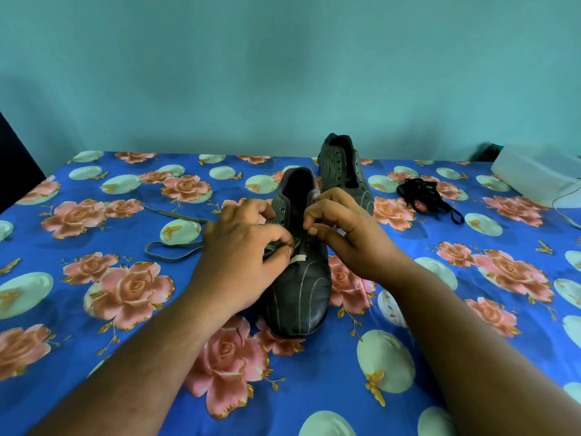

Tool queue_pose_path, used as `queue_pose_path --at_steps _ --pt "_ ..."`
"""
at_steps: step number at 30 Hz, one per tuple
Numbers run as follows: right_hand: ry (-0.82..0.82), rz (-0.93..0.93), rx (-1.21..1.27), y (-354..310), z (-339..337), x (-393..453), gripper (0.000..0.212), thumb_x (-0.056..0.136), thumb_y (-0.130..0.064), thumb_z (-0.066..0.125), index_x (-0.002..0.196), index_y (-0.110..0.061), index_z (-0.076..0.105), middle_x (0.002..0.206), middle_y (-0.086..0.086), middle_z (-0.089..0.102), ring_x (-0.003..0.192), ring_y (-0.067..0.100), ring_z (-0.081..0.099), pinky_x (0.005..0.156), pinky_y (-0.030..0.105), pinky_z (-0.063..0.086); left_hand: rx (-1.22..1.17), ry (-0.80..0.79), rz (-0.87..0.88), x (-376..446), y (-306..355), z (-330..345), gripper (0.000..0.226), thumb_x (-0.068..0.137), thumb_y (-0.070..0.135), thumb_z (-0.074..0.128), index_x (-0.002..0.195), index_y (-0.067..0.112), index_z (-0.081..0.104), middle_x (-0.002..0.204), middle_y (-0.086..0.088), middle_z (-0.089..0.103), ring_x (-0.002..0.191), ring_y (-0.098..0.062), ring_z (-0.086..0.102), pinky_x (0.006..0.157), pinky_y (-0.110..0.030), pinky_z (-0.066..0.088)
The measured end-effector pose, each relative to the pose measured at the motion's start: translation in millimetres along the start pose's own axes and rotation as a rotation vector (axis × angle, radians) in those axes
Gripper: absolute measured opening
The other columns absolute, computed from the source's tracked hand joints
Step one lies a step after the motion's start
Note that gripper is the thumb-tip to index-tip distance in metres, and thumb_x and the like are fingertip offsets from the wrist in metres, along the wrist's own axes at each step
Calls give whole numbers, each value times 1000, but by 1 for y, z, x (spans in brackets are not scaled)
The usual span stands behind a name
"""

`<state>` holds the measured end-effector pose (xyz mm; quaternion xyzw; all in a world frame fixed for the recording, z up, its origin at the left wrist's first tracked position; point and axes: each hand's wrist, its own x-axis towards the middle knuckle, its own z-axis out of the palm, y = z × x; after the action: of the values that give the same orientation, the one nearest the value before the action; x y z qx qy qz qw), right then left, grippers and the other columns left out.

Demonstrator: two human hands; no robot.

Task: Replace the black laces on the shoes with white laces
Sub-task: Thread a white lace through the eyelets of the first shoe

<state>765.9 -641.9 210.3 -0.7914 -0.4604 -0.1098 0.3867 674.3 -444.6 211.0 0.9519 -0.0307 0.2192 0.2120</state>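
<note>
A dark grey shoe [298,291] with pale stripes lies in the middle of the bed, toe towards me. A white lace [298,258] crosses its lowest eyelets, and its loose length [171,250] trails left over the sheet. My left hand [245,256] pinches the lace at the shoe's left eyelets. My right hand [342,228] pinches the lace end above the right eyelets, fingers curled. A second grey shoe [342,171] without a lace lies behind. The removed black laces [424,196] sit bunched to the right.
The bed is covered by a blue sheet [94,325] with pink roses. A white box [540,174] with a thin cable stands at the far right. A teal wall [283,73] rises behind the bed.
</note>
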Motion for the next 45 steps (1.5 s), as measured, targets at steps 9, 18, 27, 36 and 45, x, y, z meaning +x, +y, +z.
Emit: queue_pose_path --at_steps 9,18,27,36,45 --pt "72 13 112 -5 15 3 12 95 3 64 100 -7 66 102 2 53 93 4 53 85 12 40 70 -40 15 -2 0 -1 25 82 50 54 91 34 72 136 3 50 127 -30 43 92 -47 32" --pt "83 57 171 0 9 2 18 96 -8 66 111 -17 66 104 6 55 86 27 57 82 28 49 40 8 17 -1 1 8 21 80 42 60 87 28 74 131 -2 54 122 -33 47 90 -49 35" --pt "-45 336 428 8 -10 -3 19 79 -16 81 97 -11 78 93 7 76 89 16 72 86 30 59 -36 94 -42 0 3 16 7 84 29 77 91 29 74 123 5 54 120 -27 44 87 -39 24" --pt "-16 213 347 0 -7 -2 6 83 -7 80 88 -10 78 82 1 74 75 11 69 72 21 53 -47 83 -17 -2 -1 13 14 87 40 73 99 34 74 121 9 50 120 -22 43 85 -36 18" --pt "213 454 627 3 -26 2 4 85 -9 59 86 -8 63 74 5 70 63 18 59 62 25 53 -216 -66 -15 -2 -12 2 51 80 66 55 127 46 57 128 18 45 135 -7 36 94 -29 15"
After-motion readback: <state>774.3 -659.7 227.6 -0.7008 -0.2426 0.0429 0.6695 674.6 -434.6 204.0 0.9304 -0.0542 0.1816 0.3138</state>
